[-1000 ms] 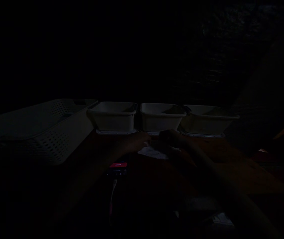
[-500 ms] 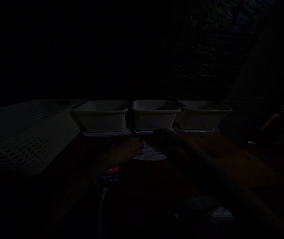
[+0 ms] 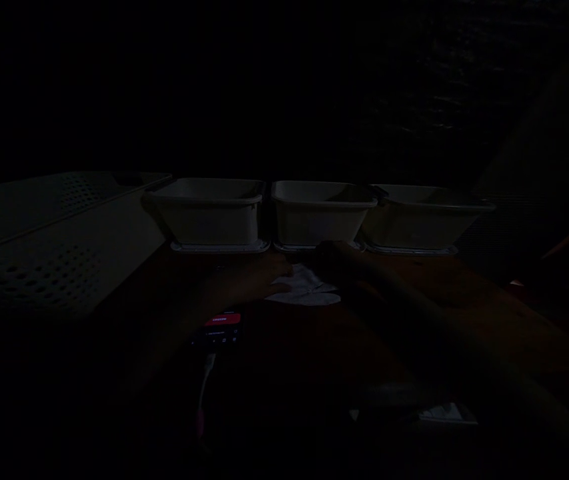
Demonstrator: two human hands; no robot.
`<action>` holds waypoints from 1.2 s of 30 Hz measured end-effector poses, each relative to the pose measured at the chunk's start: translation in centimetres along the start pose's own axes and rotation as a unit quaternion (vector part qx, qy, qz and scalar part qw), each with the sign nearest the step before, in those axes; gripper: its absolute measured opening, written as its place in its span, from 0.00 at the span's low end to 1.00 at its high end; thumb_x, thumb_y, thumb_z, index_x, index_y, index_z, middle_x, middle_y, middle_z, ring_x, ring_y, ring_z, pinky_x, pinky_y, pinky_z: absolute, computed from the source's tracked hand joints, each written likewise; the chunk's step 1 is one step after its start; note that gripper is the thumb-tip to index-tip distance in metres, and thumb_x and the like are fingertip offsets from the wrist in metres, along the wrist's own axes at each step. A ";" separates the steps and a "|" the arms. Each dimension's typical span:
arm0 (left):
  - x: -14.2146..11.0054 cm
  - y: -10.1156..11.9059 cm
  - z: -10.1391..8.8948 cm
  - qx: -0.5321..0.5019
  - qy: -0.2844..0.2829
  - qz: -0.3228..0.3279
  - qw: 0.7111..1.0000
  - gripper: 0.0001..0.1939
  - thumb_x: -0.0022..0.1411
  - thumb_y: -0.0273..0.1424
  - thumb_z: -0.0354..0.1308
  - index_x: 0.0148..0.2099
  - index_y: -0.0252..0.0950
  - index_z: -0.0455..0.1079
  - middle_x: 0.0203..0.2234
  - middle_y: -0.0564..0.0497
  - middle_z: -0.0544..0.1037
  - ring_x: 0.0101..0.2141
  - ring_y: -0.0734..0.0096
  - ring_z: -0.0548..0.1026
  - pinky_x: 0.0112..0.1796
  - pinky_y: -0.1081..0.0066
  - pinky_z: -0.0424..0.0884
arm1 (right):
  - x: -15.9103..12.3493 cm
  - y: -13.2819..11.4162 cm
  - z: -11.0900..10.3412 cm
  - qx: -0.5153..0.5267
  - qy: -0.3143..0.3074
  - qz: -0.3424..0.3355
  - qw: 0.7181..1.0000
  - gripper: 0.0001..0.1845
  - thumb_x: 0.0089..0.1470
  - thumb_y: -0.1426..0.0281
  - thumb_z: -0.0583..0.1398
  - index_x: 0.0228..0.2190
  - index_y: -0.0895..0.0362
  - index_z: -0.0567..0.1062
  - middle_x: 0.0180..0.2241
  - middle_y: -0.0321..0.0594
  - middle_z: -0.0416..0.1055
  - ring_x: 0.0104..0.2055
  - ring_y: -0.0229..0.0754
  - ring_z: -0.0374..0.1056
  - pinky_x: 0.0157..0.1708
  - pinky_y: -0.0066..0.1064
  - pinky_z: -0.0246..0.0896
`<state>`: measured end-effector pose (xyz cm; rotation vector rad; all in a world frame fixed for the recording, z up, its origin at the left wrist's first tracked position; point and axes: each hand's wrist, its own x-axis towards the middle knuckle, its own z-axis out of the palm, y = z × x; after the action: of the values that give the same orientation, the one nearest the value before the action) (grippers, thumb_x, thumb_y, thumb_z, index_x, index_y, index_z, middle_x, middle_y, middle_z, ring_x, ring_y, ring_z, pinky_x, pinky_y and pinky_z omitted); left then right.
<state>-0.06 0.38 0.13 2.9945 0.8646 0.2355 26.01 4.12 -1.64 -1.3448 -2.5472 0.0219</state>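
Observation:
The picture is very dark. A piece of thin white material [image 3: 304,287], perhaps cloth, lies creased on the brown wooden table between my hands. My left hand [image 3: 264,275] rests on its left side, fingers stretched out and somewhat apart. On the far right side of the material is my right hand [image 3: 338,259], mostly in shadow, so its fingers do not show clearly. Just below my left wrist sits a lit phone [image 3: 222,328] with a red band on its screen and a white cable [image 3: 206,380] plugged in.
Three pale plastic tubs, a left one [image 3: 214,220], a middle one [image 3: 319,220] and a right one [image 3: 419,223], stand in a row on flat lids behind my hands. A large perforated basket [image 3: 124,233] is at left. A small pale object [image 3: 447,413] lies at the front right.
The view has tipped slightly, so the tubs and table sit higher in the picture. The white material now shows more folds, and more of the phone's screen is uncovered.

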 end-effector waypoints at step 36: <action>-0.2 0.6 -0.5 -0.052 -0.028 -0.017 0.998 0.18 0.67 0.33 0.58 0.57 0.34 0.66 0.59 0.43 0.67 0.56 0.63 0.69 0.53 0.68 0.65 | -0.1 1.2 0.5 0.208 0.064 0.105 0.970 0.13 0.48 0.70 0.63 0.37 0.63 0.79 0.33 0.47 0.79 0.31 0.39 0.73 0.28 0.24 0.62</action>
<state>0.02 -0.23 0.61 2.8733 0.8697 0.1895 26.95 4.82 -2.30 -1.3810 -2.1270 0.4675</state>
